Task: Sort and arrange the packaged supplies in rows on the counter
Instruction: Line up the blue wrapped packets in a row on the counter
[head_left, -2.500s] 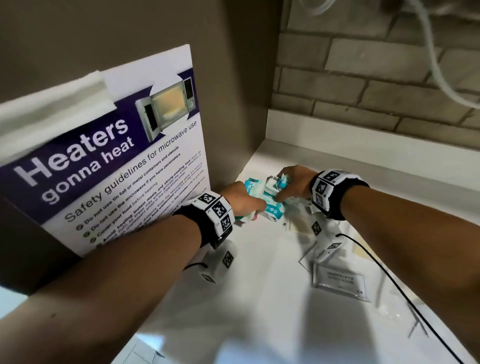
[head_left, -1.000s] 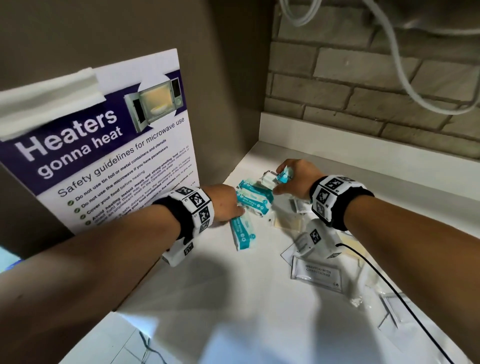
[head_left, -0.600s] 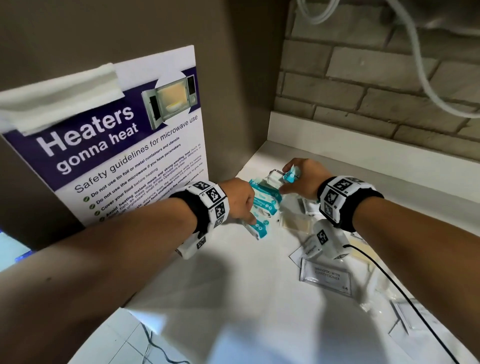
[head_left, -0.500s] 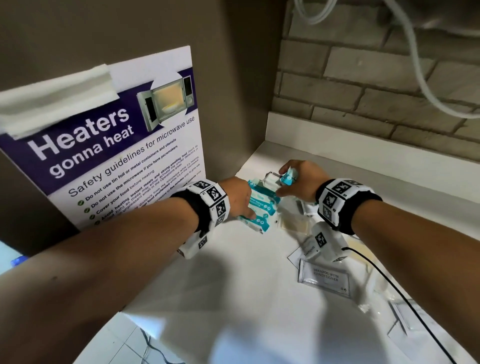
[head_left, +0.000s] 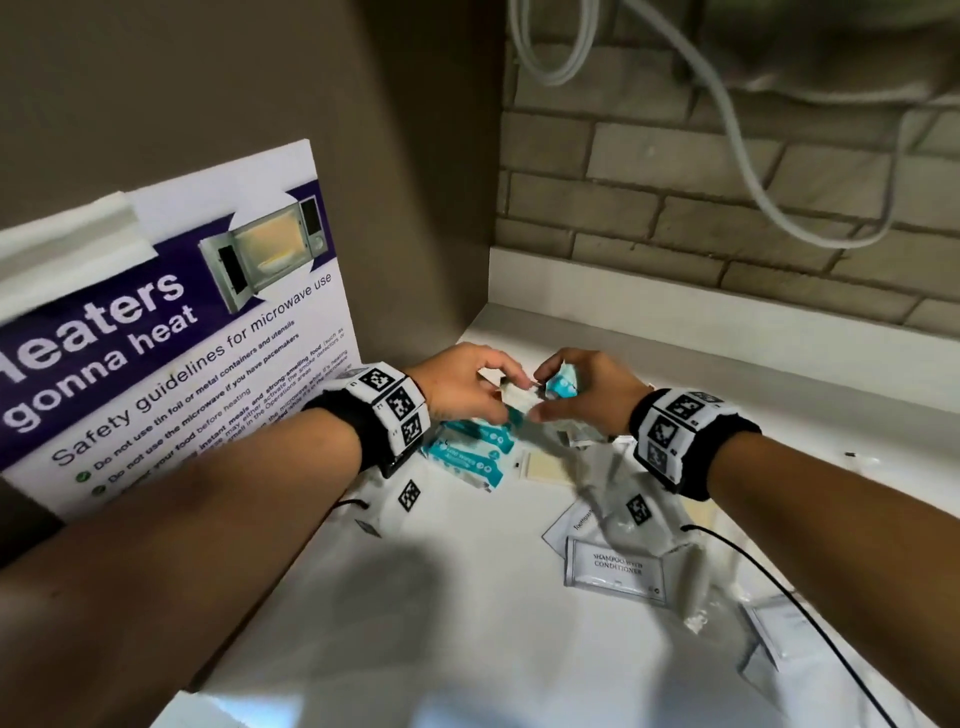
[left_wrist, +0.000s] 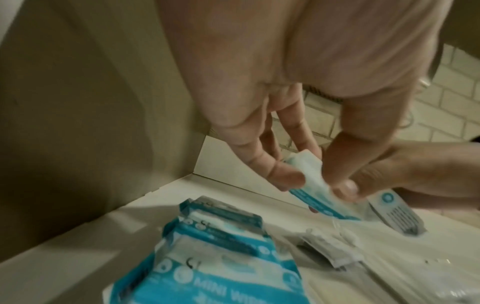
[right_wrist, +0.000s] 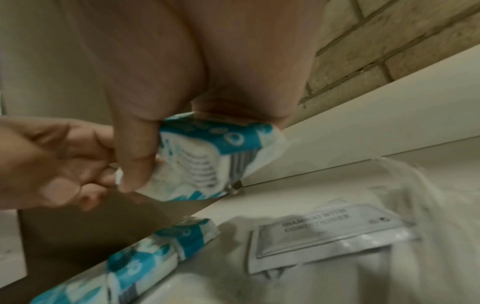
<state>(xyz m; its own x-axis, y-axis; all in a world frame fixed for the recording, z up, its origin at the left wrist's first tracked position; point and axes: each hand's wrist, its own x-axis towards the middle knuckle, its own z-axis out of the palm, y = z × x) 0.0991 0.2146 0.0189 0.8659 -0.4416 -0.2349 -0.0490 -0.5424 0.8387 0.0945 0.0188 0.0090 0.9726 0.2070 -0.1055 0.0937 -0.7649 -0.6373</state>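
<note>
Wipe pack (head_left: 558, 387) is up in the air over the back-left corner of the table (head_left: 467, 623), held between both hands, clear of the surface. Right hand (head_left: 592, 397) has it wrapped: thumb across the printed face, fingers curled behind, most of the pack in that palm. Left hand (head_left: 467, 387) pinches the white end that sticks out toward it, thumb and forefinger closed on the flap. So the pack's long axis runs roughly left-right, hand to hand, tilted a bit. Both hands touch it; right one carries the bulk, left only has the tip. Below the left hand, three or so teal packs (head_left: 470, 452) already lie side by side on the table, a row starting, long axes slanting the same way. That row is down and left of the held pack, nearer the left hand, so my guess is the left hand takes over and drops it at the row's end. Needs turning to match the slant first. Further right: shampoo sachet (head_left: 615, 569), a tan sachet (head_left: 545, 467) and clear wrapped bits, loose, not yet sorted. Poster (head_left: 171, 332) leans on the wall at left, close to the row. Early in the job, I'd say.
</note>
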